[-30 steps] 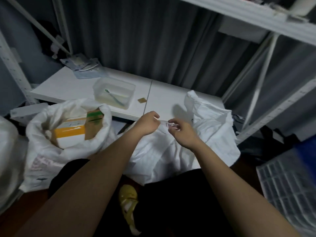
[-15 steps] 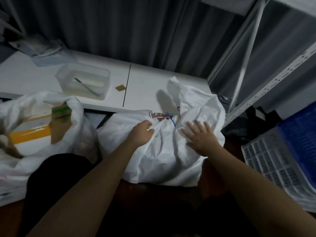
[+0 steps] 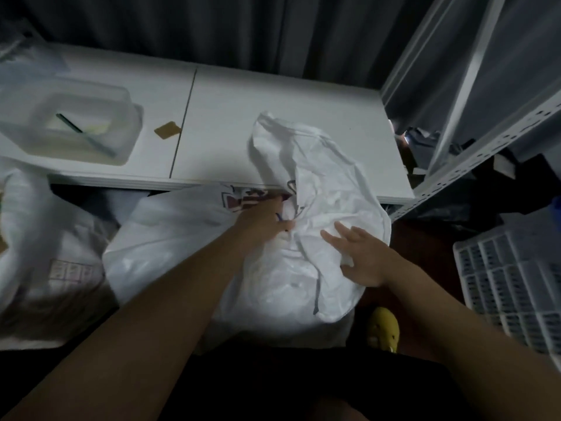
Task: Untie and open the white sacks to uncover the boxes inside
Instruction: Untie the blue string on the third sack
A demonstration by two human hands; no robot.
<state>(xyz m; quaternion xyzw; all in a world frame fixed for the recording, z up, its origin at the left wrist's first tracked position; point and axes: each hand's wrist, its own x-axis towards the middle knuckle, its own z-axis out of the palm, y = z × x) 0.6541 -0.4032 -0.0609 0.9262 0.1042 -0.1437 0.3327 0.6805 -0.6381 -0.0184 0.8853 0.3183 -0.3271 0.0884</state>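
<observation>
Your left hand (image 3: 265, 221) pinches the sack (image 3: 328, 189) at its tie; your right hand (image 3: 362, 258) rests flat, fingers spread.

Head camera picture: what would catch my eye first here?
A big crumpled white woven sack leans against the white shelf board at centre. The left hand grips its gathered neck, while the right hand lies open on the cloth. A clear plastic tub sits far left on the board.

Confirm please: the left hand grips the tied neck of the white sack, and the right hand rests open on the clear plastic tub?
Not quite. In the head view the right hand rests open on the white sack, not on the tub. The left hand does grip the neck.
</observation>
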